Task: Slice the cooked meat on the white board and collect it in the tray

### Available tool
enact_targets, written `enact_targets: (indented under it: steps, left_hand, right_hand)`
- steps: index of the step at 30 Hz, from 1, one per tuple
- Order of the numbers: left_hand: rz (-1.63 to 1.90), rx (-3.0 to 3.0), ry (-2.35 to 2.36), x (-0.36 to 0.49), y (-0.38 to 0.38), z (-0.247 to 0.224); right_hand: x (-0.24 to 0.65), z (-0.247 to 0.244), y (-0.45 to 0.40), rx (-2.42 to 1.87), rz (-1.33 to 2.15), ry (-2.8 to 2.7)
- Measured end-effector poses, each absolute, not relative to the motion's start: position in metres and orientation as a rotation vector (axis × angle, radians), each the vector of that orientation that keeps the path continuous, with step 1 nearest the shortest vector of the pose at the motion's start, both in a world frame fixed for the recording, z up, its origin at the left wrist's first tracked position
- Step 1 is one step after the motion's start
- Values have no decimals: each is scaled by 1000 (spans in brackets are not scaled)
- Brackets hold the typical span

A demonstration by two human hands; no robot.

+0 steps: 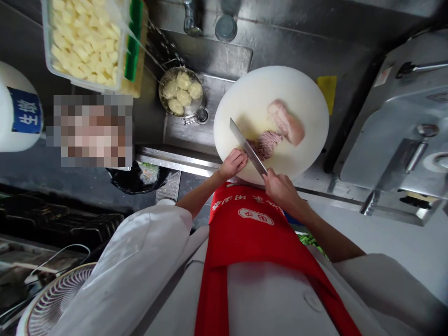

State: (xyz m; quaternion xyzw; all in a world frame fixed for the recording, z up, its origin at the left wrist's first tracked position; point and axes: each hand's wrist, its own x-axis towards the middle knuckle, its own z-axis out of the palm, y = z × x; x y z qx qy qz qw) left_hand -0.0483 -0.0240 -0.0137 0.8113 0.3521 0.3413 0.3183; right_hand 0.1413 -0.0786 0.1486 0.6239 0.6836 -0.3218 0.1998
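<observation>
Two bare hands over a round white cutting board; notes run left to right.

Left hand: at the board's near-left edge, fingers bent, tips close to the near-left face of the blade. Whether they grip or only press something is hidden; cannot tell. For clean slicing, I judge these tips are best tucked back, knuckles toward the steel, shifting away a little after each stroke.

Knife: long blade set slantwise, tip to the far left, handle end to the near right, where the right hand is closed round it. Advice: keep the blade square to the board and draw it in long, even strokes, since soft meat would probably smear under a straight push.

Sliced meat: on the board, just right of the blade, many narrow ridges packed side by side. Probably worth keeping together so the slices stay even.

Uncut piece of meat: rightmost on the board, lying flat, its near-left side next to the sliced heap. Long axis runs from far left to near right, roughly parallel to the blade; the narrower, paler end points far left, the fuller, rounded end near right.
</observation>
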Motion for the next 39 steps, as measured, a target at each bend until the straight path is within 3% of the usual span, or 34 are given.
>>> enact_targets:
  steps: [5,14,22,29,39]
  left_hand:
    - [878,2165,920,-47,-23,-14]
    - [888,2088,922,-58,-25,-9]
    - [852,2109,894,-55,-25,-13]
    - [895,2161,881,-53,-25,-17]
    - [879,2118,920,-54,-28,-17]
  right_hand:
    - [155,155,-104,1673,-984,1828]
    - [96,113,-38,1869,-829,2026]
    - [123,138,-61,1801,-757,2020]
    - [150,159,-110,1686,-901,1847]
    - [102,124,-44,1813,-808,1984]
